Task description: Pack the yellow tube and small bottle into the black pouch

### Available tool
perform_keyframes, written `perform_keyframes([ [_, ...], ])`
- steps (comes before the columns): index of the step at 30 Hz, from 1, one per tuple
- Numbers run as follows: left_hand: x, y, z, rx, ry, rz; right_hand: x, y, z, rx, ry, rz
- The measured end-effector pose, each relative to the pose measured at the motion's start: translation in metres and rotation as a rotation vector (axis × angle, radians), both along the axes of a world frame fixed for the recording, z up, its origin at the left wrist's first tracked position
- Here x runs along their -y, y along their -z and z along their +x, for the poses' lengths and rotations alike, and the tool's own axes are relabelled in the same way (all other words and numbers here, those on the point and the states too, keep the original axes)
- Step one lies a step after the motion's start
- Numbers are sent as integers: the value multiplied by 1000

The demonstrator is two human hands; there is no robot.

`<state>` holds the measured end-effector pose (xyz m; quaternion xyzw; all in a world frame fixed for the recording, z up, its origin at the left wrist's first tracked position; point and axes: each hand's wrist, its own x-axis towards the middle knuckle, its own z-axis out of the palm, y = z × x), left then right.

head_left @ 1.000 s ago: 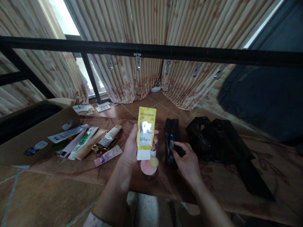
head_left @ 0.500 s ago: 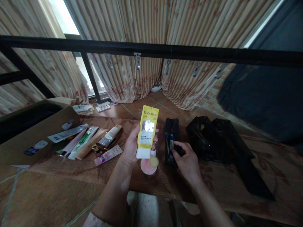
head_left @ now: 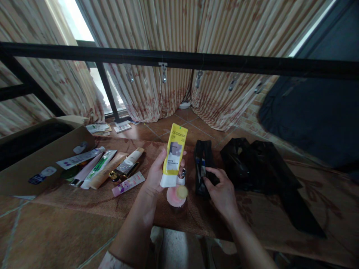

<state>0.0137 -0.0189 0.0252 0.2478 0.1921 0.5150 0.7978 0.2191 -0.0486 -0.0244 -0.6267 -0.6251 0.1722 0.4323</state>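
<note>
A yellow tube [head_left: 174, 157] with a white cap at its lower end was held upright in the left hand [head_left: 156, 175], the fingers [head_left: 163, 156] clamped around its lower half so that the printed face was turned toward the camera. The tube was raised just above a pink round jar [head_left: 175, 197] and a small silver-capped bottle [head_left: 181, 176], both standing on the woven mat [head_left: 84, 198] that covered the desk. Just to the right of the tube, an open black pouch [head_left: 202, 160] was gripped at its near edge by the right hand [head_left: 221, 190], the fingers closed on the fabric. To the left of the tube a row of other tubes [head_left: 103, 168] was laid out, and beyond them a cardboard box [head_left: 42, 157]; a crumpled black bag [head_left: 252, 164] lay to the right of the pouch. The step in hand was judged to be the inspection of the tube while the pouch was kept open. A next move would call for the tube to be tilted and guided rightward, cap first, into the pouch mouth, with the jar and bottle below being cleared.
</note>
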Motion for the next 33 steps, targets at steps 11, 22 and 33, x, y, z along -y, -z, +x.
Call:
perform_keyframes([
  [11, 6, -5, 5, -95, -121, -16, 0, 0, 1, 2, -7, -5],
  [22, 1, -4, 4, -307, -225, -18, 0, 1, 0, -20, -13, 2],
  [33, -2, 3, 10, -401, -386, -18, -1, -1, -1, -16, -7, -7],
])
